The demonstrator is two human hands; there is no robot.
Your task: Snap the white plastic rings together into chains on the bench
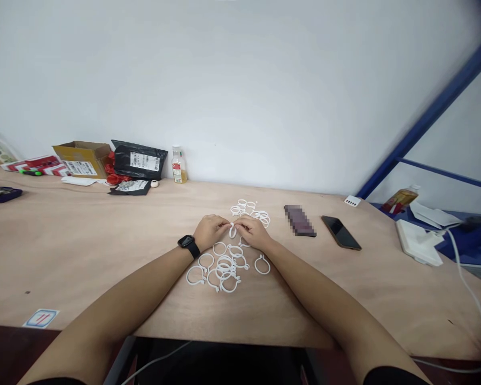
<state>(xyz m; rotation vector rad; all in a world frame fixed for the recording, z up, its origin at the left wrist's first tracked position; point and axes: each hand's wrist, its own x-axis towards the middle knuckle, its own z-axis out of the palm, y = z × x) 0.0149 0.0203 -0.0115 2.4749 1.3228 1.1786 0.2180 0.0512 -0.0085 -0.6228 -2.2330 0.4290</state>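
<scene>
Both my hands meet over the middle of the wooden table, with a white plastic ring (233, 232) between their fingertips. My left hand (210, 232), with a black watch on its wrist, pinches the ring from the left. From the right, my right hand (253, 231) pinches the same ring near its top. Closer to me lies a loose pile of white rings (225, 267), several with a small clasp-like tab. One ring (262, 264) rests apart, beside my right forearm. Beyond my hands is a second cluster of white rings (260, 215). My fingers partly hide the held ring.
To the right lie a phone with a pixelated screen (300, 220), a dark phone (340, 232) and a white power strip (419, 243). A cardboard box (82, 159), a black parcel bag (140, 160) and a bottle (179, 166) stand along the wall. A blue frame (428, 112) rises at right.
</scene>
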